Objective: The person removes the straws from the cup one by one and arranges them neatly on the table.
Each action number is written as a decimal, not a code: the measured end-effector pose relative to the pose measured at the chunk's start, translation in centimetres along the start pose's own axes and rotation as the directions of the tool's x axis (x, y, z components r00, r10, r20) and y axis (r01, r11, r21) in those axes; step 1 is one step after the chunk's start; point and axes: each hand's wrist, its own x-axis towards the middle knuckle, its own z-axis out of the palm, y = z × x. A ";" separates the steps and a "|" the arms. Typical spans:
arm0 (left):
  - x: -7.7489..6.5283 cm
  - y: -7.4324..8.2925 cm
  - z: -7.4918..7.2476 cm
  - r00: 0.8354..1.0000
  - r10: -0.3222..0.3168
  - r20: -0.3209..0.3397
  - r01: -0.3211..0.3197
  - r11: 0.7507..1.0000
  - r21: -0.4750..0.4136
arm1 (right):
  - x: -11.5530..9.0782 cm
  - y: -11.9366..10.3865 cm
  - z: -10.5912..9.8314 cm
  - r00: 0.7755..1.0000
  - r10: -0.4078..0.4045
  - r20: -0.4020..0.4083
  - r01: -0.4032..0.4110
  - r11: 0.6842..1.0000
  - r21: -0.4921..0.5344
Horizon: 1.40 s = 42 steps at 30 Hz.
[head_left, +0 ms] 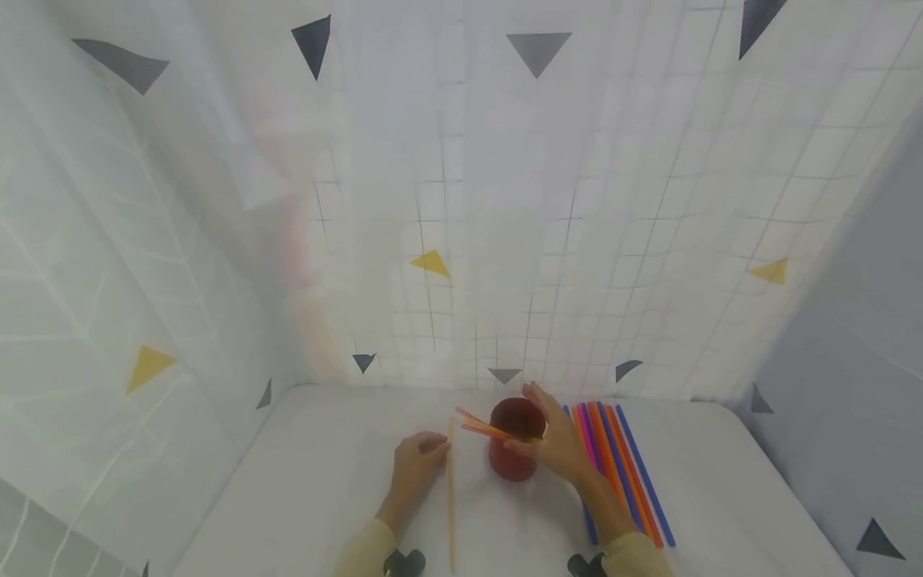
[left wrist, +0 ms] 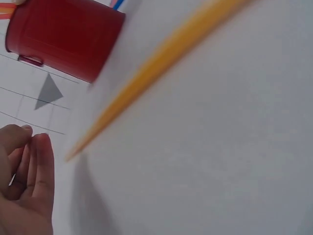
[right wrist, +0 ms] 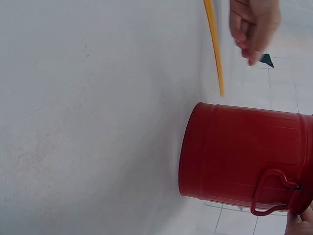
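A red bucket (head_left: 513,461) with a small side handle (right wrist: 271,193) stands on the table. Several orange straws (head_left: 481,426) stick out of its mouth towards the left. My right hand (head_left: 554,439) holds the bucket at its right side, thumb in front by the rim and fingers reaching round the far side; the right wrist view catches only a bit of it. Left of the bucket lies a yellow straw (head_left: 452,513). Close beside that straw is my left hand (head_left: 417,466), its fingers loosely bent and nothing visible between them; the left wrist view shows it apart from the straw.
To the right of the bucket, several blue, orange and magenta straws (head_left: 620,465) lie side by side, partly under my right forearm. Behind the white table (head_left: 310,473) hangs a pale curtain (head_left: 497,200) with grid lines and triangles.
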 end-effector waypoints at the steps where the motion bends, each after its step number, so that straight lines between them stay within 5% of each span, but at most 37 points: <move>1: 0.1 0.3 0.0 1.000 0.022 -0.007 -0.022 1.000 -0.002 | 0.0 0.0 0.0 1.000 -0.002 0.001 0.002 1.000 -0.004; 11: 0.6 4.8 -0.4 0.982 0.188 -0.011 -0.187 0.981 0.042 | 0.2 0.5 0.0 0.999 -0.032 -0.012 0.031 0.999 -0.022; 19: 0.5 7.3 -0.4 0.953 0.290 0.083 -0.270 0.943 -0.195 | 0.2 0.7 0.1 0.998 -0.057 -0.024 0.056 0.998 -0.039; 28: 0.1 8.2 0.1 0.934 0.332 0.128 -0.305 0.933 -0.193 | 0.4 1.1 0.4 0.998 -0.047 -0.028 0.046 0.998 -0.038; 36: 0.0 8.1 0.5 0.909 0.398 0.120 -0.357 0.895 -0.268 | 0.2 0.8 0.4 1.000 -0.016 -0.020 0.015 0.999 -0.036; 42: -0.2 8.1 0.8 0.912 0.392 0.125 -0.362 0.909 -0.208 | 0.1 0.7 0.3 1.000 -0.008 -0.016 0.007 0.999 -0.032</move>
